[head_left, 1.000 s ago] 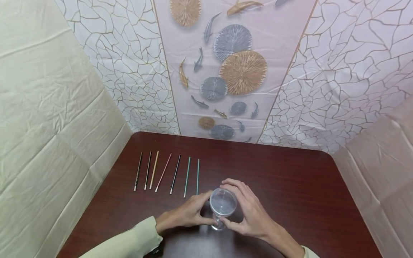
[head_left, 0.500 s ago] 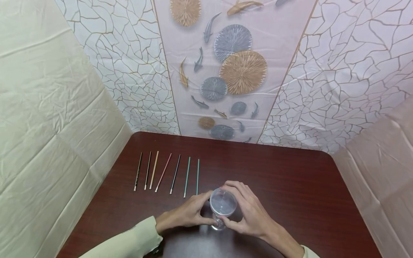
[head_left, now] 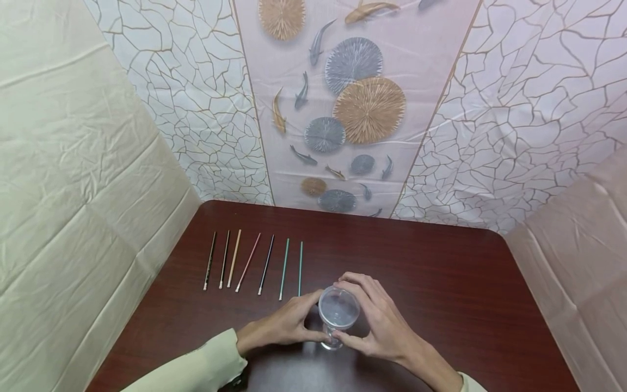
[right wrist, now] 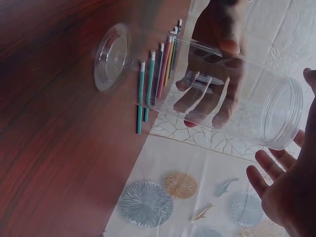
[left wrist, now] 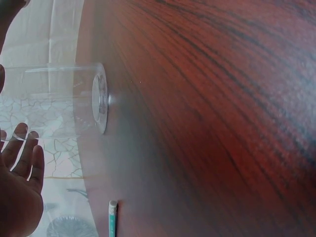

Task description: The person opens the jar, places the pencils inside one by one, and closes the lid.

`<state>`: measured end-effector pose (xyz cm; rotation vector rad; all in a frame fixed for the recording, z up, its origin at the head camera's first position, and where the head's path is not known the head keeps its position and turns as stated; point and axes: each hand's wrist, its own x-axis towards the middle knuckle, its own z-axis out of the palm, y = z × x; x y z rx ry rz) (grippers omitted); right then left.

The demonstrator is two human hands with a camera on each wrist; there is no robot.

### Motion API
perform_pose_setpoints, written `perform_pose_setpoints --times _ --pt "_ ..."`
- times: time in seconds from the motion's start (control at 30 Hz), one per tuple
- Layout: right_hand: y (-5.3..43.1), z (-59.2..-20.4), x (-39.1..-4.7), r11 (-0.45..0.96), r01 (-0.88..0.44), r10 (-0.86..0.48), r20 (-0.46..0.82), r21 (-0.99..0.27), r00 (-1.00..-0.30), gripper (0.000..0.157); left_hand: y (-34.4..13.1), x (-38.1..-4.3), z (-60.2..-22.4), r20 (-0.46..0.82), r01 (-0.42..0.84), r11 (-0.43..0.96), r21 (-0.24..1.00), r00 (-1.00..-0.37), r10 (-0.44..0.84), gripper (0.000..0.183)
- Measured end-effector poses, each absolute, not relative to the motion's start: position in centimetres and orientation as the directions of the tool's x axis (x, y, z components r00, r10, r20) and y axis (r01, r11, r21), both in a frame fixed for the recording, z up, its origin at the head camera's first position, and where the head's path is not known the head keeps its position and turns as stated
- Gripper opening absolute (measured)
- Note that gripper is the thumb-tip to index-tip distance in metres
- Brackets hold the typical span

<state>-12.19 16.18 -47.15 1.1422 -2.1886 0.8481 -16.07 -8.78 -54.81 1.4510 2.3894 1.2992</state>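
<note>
A clear plastic jar point(head_left: 338, 308) with a narrow foot stands upright on the table, in front of the person. My left hand point(head_left: 290, 322) holds its side from the left; through the transparent wall of the jar point(right wrist: 237, 98), the right wrist view shows the thumb and fingers curled about it. From the right, my right hand point(head_left: 379, 321) grips the jar near its upper rim, the thumb towards the person and the fingers on the far side. In the left wrist view the jar's round base point(left wrist: 100, 98) touches the tabletop. Whether a lid covers the top I cannot tell.
Several eraser-tipped pencils lie in a row on the dark red table point(head_left: 431, 272), left of the jar. Among them are a red pencil point(head_left: 248, 262), a plain wood pencil point(head_left: 234, 258) and a teal pencil point(head_left: 284, 269). Patterned cloth point(head_left: 318, 98) hangs behind the table.
The right hand's fingers have shifted very slightly at the jar's rim. The jar, the left hand and the pencils stay in place.
</note>
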Motion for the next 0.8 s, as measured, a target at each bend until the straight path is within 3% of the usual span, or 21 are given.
perform_pose_setpoints --times 0.23,0.57,0.8 --pt "16.27 -47.17 -12.12 0.481 -0.825 -0.510 0.672 -0.296 -0.538 0.080 -8.78 -16.04 -54.88 0.357 0.713 0.209 0.670 -0.555 0.751 0.083" --pt "15.93 -47.14 -12.20 0.419 -0.861 -0.541 0.682 -0.288 -0.492 0.073 -8.84 -16.09 -54.87 0.362 0.713 0.198 0.672 -0.551 0.752 0.088" --pt "15.99 -47.29 -12.10 0.421 -0.853 -0.527 0.683 -0.308 -0.507 0.074 -8.75 -16.00 -54.88 0.359 0.703 0.192 0.685 -0.555 0.751 0.085"
